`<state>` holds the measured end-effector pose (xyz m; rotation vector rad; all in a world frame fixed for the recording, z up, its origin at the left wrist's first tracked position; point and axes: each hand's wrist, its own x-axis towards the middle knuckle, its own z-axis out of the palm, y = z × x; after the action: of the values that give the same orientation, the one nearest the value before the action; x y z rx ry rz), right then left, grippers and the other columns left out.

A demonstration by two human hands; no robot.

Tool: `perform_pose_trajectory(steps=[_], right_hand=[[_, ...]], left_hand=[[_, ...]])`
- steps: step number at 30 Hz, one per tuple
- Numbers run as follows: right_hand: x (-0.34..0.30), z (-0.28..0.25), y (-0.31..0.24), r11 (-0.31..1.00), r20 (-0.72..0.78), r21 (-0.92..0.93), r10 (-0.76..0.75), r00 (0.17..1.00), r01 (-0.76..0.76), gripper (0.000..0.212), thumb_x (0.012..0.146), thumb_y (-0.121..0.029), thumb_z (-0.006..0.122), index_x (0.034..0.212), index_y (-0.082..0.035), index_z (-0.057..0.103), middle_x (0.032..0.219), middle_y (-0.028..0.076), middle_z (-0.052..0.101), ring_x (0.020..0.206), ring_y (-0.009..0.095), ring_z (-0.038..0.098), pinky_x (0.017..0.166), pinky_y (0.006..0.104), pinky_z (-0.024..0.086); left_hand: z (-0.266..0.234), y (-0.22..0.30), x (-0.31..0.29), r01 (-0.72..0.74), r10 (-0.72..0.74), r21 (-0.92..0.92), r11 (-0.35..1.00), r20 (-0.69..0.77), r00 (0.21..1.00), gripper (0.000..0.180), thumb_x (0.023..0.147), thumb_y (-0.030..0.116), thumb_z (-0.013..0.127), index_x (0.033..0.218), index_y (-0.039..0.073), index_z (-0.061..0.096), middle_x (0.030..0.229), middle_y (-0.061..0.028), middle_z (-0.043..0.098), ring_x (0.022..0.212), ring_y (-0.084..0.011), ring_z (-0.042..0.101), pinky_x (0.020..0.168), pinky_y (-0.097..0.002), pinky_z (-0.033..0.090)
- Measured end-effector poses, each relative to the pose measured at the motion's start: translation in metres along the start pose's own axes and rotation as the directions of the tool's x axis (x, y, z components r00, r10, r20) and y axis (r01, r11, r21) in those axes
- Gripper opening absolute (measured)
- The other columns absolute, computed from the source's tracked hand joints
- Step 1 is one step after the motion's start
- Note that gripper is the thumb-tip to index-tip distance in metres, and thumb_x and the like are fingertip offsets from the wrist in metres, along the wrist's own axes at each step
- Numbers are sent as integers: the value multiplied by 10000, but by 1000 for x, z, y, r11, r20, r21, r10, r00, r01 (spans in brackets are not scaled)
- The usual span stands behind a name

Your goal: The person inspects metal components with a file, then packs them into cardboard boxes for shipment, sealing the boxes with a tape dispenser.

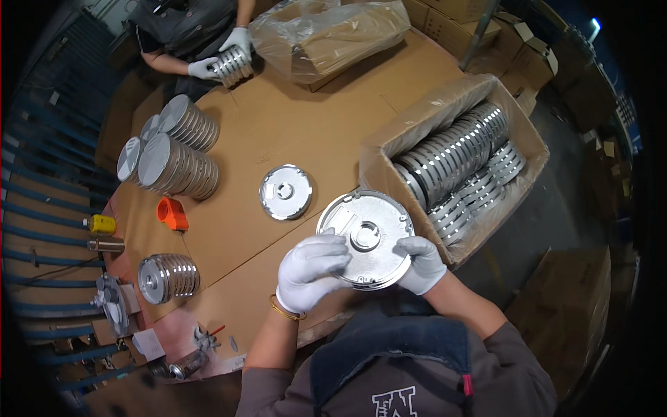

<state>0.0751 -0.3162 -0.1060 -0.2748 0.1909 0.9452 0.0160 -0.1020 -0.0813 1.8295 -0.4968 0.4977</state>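
Observation:
I hold a round silver metal disc with a raised ring hub at its middle, close in front of my body. A doubled rim shows along its lower edge, and I cannot tell whether a second disc lies beneath. My right hand, in a white glove, grips the right edge with the thumb on top. White-gloved too, my left hand holds the left side, its fingers bent over the face near a pale rectangular label. A similar single disc lies flat on the cardboard-covered table, just beyond my left hand.
At right stands a plastic-lined carton packed with rows of discs. Disc stacks rise at the far left, near an orange tool and a shorter stack. Across the table, a co-worker's gloved hands hold several discs beside a plastic-covered box.

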Motion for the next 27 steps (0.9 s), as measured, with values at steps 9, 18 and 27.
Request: perform_pose_trajectory(steps=[9, 18, 27], right_hand=[[-19, -3, -21, 943, -35, -103, -321, 946, 316, 763, 695, -87, 645, 1379, -33, 311, 1333, 156, 451, 1225, 313, 450, 1050, 472, 348], [-29, 20, -20, 858, 52, -353, -380, 923, 373, 1056, 640, -756, 596, 1387, -68, 308, 1383, 137, 391, 1267, 299, 395, 1077, 463, 317], [-41, 6, -24, 860, 41, -403, -324, 945, 312, 1079, 641, -865, 419, 1395, -101, 310, 1395, 145, 365, 1274, 314, 378, 1055, 481, 341]], left_hand=[[-28, -76, -24, 264, -464, -408, 874, -537, 704, 278, 811, 154, 575, 1023, -26, 588, 1110, -181, 599, 1068, -315, 559, 955, -435, 419], [-32, -171, -57, 329, -445, 882, 338, -158, 881, 193, 667, 163, 728, 839, 92, 675, 836, -128, 631, 837, -299, 556, 889, -423, 392], [-46, -105, -44, 107, -757, -845, 523, -404, 513, 364, 943, 208, 515, 1236, -4, 477, 1168, -109, 575, 1048, -229, 560, 926, -417, 456]])
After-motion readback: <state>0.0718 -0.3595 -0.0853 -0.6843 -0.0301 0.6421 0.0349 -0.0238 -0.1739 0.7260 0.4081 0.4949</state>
